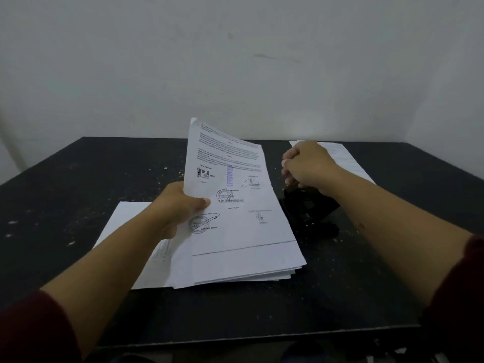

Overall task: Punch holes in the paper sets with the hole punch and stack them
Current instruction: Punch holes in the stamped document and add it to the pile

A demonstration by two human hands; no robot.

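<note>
My left hand (180, 205) grips a set of printed sheets (235, 205) by its left edge, thumb on top, and holds it tilted up above the table. The set bears stamps and signatures. Under it lies another white paper pile (125, 224) flat on the black table (78, 179). A black hole punch (311, 216) stands just right of the held set. My right hand (306, 163) hovers above the punch with fingers curled, holding nothing that I can see. Another paper stack (345, 158) lies at the back right, partly hidden by that hand.
The black table top is speckled with small paper bits. A pale wall (235, 61) rises right behind the table's far edge. The table's near edge runs below my forearms, with dark shapes on the floor beneath.
</note>
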